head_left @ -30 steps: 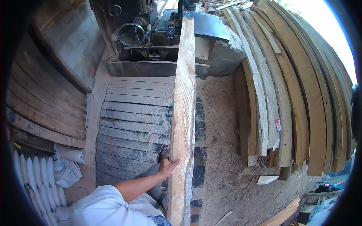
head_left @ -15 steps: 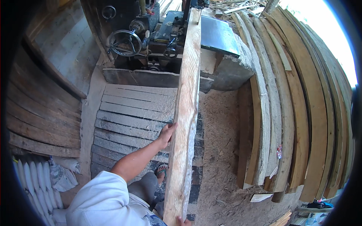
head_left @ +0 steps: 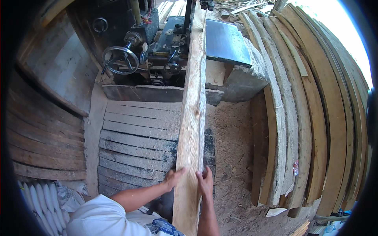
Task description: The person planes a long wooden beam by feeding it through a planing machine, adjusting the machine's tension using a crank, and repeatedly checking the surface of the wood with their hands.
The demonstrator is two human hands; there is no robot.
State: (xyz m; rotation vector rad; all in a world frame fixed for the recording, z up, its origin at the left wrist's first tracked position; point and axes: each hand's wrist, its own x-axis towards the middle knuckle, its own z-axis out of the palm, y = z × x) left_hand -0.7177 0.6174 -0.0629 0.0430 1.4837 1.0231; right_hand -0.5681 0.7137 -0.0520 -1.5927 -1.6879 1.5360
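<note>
A long, pale, rough-sawn beam point(head_left: 189, 141) runs up the middle of the view, its far end at the guide and black column point(head_left: 205, 5) of a dark saw machine. My left hand point(head_left: 172, 179) grips the beam's left side near its lower part, thumb on the edge. My right hand point(head_left: 205, 181) holds the right side at about the same height, thumb toward the top face. Both forearms come from the lower edge. The machine carries a steel handwheel point(head_left: 120, 59) and, right of the beam, a metal table plate point(head_left: 227, 41).
Sawdust covers the slatted wooden floor point(head_left: 130, 145). Long stacked planks point(head_left: 330, 118) line the right, with scrap wood point(head_left: 240, 10) at the back. Wooden boards point(head_left: 47, 145) and white sacks point(head_left: 43, 204) stand at the left. A concrete block point(head_left: 240, 84) sits below the metal plate.
The machine appears lower and nearer. The beam's surface has slid forward toward it. My right hand has come up from the lower edge to grip beside my left, which has shifted down the beam.
</note>
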